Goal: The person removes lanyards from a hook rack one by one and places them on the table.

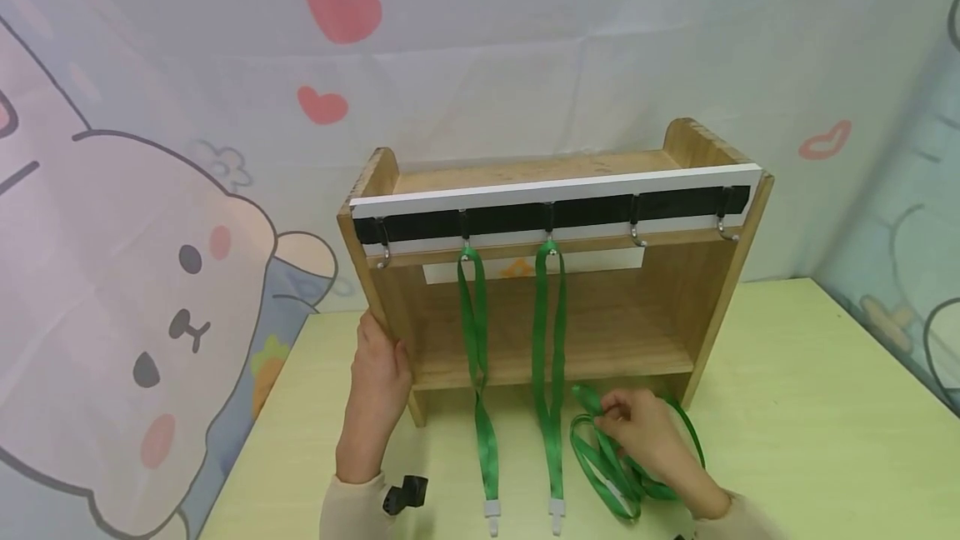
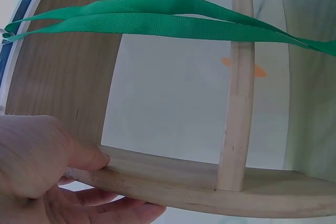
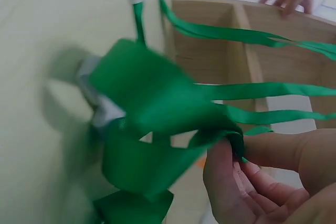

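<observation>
A small wooden shelf (image 1: 622,323) stands on the table with a row of metal hooks along its top front. My left hand (image 1: 375,394) grips its left side panel (image 2: 157,187), thumb on the inner face and fingers around the outside. Two green lanyards, one left (image 1: 487,457) and one right (image 1: 553,440), hang from neighbouring hooks, their white clips near the tabletop. At the shelf's lower right, my right hand (image 1: 645,432) pinches a third green lanyard (image 3: 152,98) between thumb and fingers. Its loose loops hang below the hand, and part is hidden behind the wrist.
Three hooks carry nothing: the far left hook (image 1: 384,257), one right of the middle (image 1: 637,236) and the far right hook (image 1: 725,232). A pale yellow-green table (image 1: 787,407) lies beneath. Behind it hangs a printed cloth (image 1: 480,107) with hearts and a cartoon animal.
</observation>
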Demonstrator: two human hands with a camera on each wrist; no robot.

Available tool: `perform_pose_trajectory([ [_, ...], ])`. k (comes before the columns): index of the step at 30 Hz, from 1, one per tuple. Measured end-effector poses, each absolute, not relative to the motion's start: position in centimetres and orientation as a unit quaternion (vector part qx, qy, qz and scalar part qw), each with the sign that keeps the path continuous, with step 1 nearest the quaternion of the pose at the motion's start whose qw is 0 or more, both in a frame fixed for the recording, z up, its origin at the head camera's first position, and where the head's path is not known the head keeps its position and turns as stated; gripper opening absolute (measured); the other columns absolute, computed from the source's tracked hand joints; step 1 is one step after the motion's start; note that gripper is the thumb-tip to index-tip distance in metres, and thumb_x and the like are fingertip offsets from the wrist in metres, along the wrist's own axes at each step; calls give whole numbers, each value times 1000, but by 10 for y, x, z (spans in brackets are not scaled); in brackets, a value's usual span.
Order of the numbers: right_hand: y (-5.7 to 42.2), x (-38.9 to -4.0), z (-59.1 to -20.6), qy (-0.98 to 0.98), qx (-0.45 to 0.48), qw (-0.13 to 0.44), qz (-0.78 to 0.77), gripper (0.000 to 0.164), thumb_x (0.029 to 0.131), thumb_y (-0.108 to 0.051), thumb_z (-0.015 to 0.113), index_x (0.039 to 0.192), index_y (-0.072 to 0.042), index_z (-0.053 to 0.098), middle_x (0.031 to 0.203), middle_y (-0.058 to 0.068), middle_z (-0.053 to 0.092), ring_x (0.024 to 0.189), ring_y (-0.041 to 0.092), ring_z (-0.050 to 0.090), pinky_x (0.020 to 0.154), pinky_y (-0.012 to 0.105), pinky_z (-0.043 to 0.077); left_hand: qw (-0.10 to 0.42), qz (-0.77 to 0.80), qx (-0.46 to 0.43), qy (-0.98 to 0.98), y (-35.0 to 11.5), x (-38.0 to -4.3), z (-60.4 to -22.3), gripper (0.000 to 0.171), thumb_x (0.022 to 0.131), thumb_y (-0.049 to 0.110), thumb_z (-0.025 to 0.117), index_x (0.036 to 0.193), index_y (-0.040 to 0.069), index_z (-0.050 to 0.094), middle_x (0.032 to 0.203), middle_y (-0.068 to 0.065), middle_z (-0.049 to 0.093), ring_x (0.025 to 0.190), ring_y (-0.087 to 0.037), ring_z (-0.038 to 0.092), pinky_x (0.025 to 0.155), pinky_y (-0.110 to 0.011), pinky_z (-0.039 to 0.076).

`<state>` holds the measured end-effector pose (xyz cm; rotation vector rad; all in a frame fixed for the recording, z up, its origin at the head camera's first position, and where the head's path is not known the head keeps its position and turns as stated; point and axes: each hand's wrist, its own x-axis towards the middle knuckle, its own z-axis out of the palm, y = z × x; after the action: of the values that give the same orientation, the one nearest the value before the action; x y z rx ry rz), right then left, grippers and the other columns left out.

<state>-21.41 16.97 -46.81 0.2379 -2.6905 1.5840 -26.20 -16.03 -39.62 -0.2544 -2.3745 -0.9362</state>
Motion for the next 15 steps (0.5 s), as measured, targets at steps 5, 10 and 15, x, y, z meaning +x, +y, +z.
perform_pose_trajectory([
  [5, 162, -216, -474, -898, 56, 54, 434, 13, 82, 3, 77, 93, 5, 71, 75, 0, 66, 60, 13, 61, 56, 28, 52, 285, -351, -97, -887, -161, -261, -397, 46, 95, -12, 51, 134, -19, 29, 120, -39, 46, 108, -58, 57, 86, -63, 51],
  [10, 158, -217, -481, -908, 47, 68, 411, 13, 79, 8, 77, 91, 4, 72, 73, 1, 67, 64, 14, 63, 58, 31, 55, 281, -352, -100, -887, -161, -261, -397, 46, 95, -13, 51, 135, -19, 28, 121, -39, 45, 109, -58, 57, 86, -63, 52],
  [15, 155, -218, -484, -910, 44, 71, 407, 14, 78, 10, 75, 90, 4, 72, 72, 1, 66, 65, 15, 64, 59, 34, 55, 280, -351, -101, -888, -161, -261, -395, 47, 95, -13, 51, 136, -19, 28, 122, -39, 45, 109, -58, 57, 84, -63, 52],
])
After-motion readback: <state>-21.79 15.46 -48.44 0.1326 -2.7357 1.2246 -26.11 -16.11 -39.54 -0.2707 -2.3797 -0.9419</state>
